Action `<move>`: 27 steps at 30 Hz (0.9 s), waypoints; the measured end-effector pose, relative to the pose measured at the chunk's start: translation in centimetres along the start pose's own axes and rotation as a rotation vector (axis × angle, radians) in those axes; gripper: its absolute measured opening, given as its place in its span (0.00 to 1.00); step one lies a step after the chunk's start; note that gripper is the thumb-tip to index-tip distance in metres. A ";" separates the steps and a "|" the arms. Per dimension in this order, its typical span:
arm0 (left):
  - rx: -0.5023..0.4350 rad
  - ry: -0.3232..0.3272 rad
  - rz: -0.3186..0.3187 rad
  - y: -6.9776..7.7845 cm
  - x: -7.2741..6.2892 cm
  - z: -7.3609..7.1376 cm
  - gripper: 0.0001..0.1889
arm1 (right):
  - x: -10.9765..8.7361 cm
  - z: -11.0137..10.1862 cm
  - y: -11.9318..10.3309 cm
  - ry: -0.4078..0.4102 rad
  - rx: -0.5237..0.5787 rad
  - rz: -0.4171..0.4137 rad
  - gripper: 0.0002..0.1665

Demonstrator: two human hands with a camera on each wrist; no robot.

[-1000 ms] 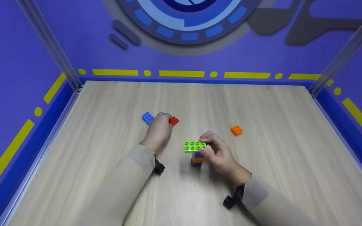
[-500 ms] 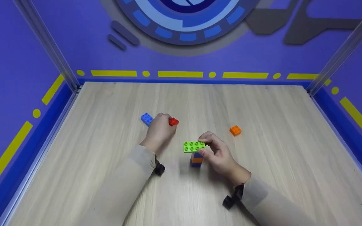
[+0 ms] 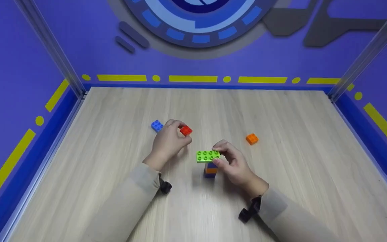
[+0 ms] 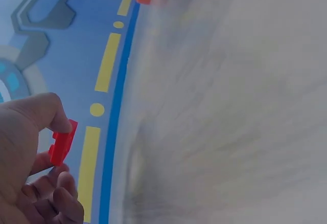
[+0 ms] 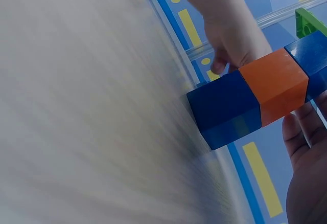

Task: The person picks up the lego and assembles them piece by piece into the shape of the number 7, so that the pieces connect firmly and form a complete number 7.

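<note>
We see a red brick (image 3: 186, 130), squarish, w/ 4 round studs on top; a longer lime-coloured green brick (image 3: 208, 156) w/ 8 studs in 2 rows; & an upright stack (image 3: 210, 170), blue, orange, blue from the bottom up.

The L hand (image 3: 167, 143) pinches the red brick btwn thumb & forefinger tips, only the brick's width apart; its other fingers curl loosely below. Red sits right in those tips, clear of the table (image 3: 113, 141).

The R hand (image 3: 233, 165) grips green's R end, thumb on the near edge, fingertip on the far edge, the gap just as wide as the brick. Green's other end juts out L of those fingers. Green is over the stack, which stands just below & L of the R thumb tip; we can't tell if they're fully joined.

A blue brick (image 3: 157, 125) lies just L of the L fingers, partly hidden by them; an orange brick (image 3: 252, 138) lies near the R fingers, to their R & a bit farther off.
</note>
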State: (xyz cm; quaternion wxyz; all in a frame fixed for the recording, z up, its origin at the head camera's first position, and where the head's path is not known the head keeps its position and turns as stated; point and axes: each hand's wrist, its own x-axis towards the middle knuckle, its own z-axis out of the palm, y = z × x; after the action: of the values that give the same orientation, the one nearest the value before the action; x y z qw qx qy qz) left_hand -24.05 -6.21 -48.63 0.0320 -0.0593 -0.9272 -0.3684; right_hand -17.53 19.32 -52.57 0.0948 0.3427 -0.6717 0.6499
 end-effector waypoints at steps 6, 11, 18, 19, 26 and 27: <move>-0.117 0.005 0.037 0.7 -2.0 -1.1 0.22 | 0.0 -0.1 -0.1 -0.004 -0.005 0.026 0.13; -0.208 -0.010 0.085 1.1 -3.6 -2.0 0.22 | 0.0 -0.2 -0.3 -0.010 -0.018 0.029 0.12; -0.306 -0.046 0.160 1.7 -5.2 -3.2 0.19 | 0.0 -0.2 -0.5 -0.007 -0.031 0.049 0.12; -0.313 -0.051 0.171 1.8 -5.4 -3.4 0.18 | -0.1 -0.2 -0.5 -0.007 -0.030 0.046 0.12; -0.352 -0.120 0.211 1.9 -6.2 -3.8 0.16 | 0.0 -0.1 -0.4 -0.010 -0.026 0.049 0.13; -0.353 -0.132 0.217 1.8 -6.2 -3.8 0.16 | 0.0 -0.1 -0.4 -0.012 -0.029 0.048 0.13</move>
State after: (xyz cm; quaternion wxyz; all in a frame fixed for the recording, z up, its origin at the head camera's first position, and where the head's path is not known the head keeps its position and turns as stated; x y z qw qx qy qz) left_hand -17.56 -8.05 -45.29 -0.0001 -0.1873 -0.8365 -0.5149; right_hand -17.30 19.45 -52.24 0.0799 0.3288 -0.6896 0.6403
